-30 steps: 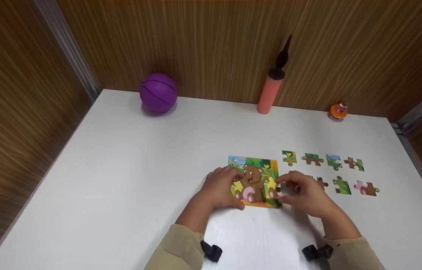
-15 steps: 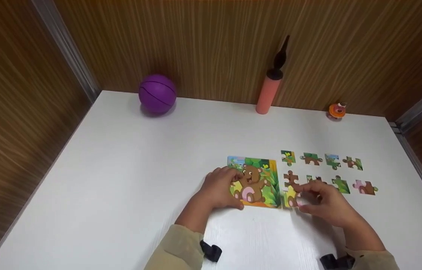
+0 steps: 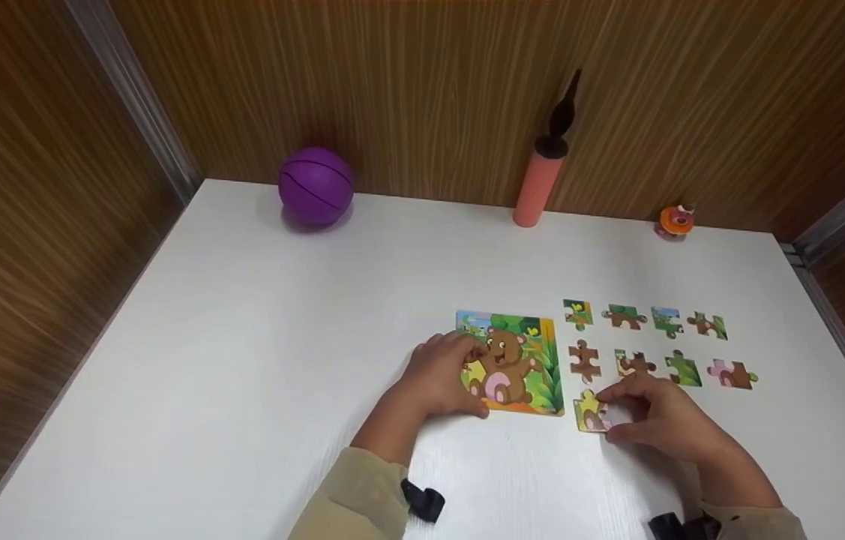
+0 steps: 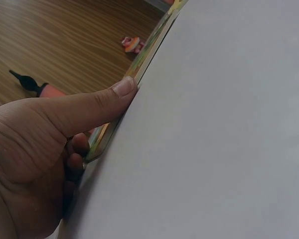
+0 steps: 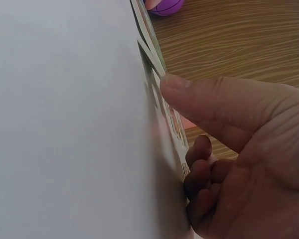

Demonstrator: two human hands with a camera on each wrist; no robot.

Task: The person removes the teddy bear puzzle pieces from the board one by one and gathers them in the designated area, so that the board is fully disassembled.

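A square bear puzzle board (image 3: 548,375) lies flat on the white table. My left hand (image 3: 443,379) grips it, fingers over its left side and thumb at the front edge; the left wrist view shows that thumb (image 4: 102,107) along the board's edge. To the right of the board, my right hand (image 3: 666,420) pinches a yellow, brown and pink puzzle piece (image 3: 588,412) by its right side, low over the table. Just beyond this piece lies a brown puzzle piece (image 3: 583,361). In the right wrist view, the right thumb (image 5: 209,97) is at a thin card edge.
Several loose puzzle pieces, among them a green one (image 3: 683,370) and a pink and brown one (image 3: 732,373), lie in two rows at the right. Along the back wall stand a purple ball (image 3: 316,186), a pink hand pump (image 3: 539,187) and a small orange toy figure (image 3: 675,220).
My right hand has lifted the puzzle piece off the board's right part and carried it right and nearer the front, uncovering printed green leaves. The left hand has stayed on the board.
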